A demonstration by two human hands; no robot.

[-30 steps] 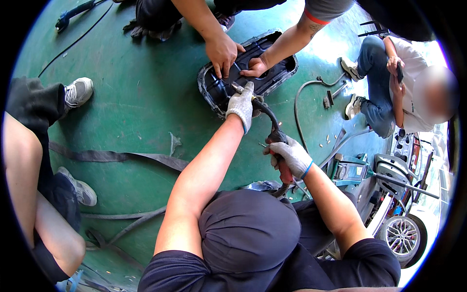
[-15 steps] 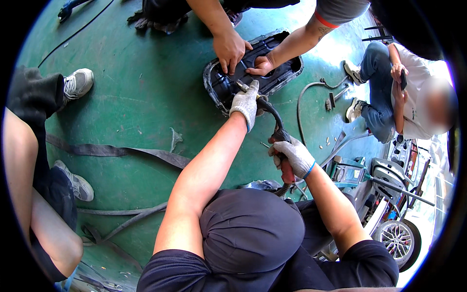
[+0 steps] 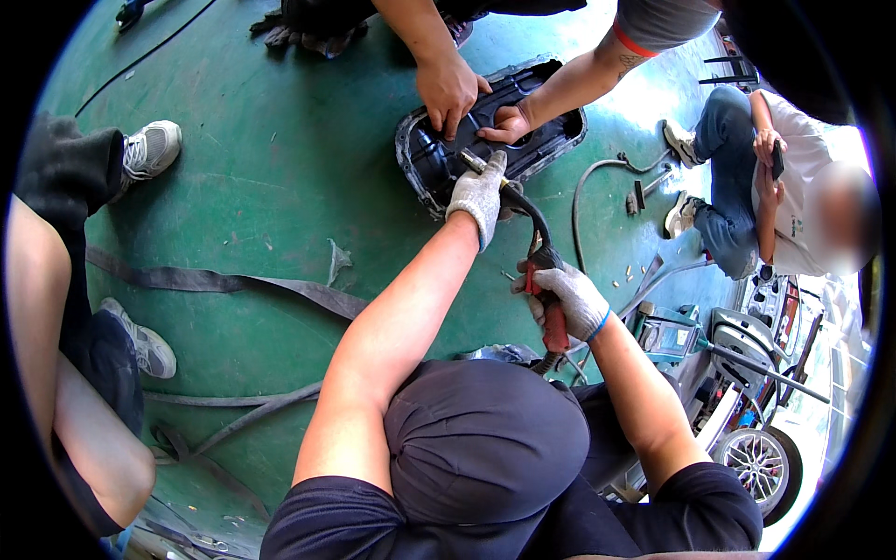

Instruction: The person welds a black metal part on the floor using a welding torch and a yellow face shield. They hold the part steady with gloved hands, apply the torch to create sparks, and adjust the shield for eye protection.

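Note:
My gloved left hand (image 3: 478,201) is closed round the front of a welding torch, near its metal nozzle (image 3: 472,161), which points into a black metal pan (image 3: 420,179) on the green floor. My gloved right hand (image 3: 574,301) grips the torch's red handle (image 3: 554,329). A black curved neck joins handle and nozzle, and a ridged hose runs back from the handle. A co-worker's bare hands (image 3: 448,93) (image 3: 511,123) rest fingers on the pan just beyond the nozzle.
A seated person (image 3: 798,191) holds a phone at right. Another person's legs (image 3: 51,317) border the left. Flat straps (image 3: 229,285), hoses (image 3: 579,201) and small tools (image 3: 639,196) lie on the floor. A teal floor jack (image 3: 653,331) and a car wheel (image 3: 756,467) are at lower right.
The pan, the co-worker's hands and my hands with the torch appear slightly farther right in the view. More of the red handle shows in my right hand. Both grips continue.

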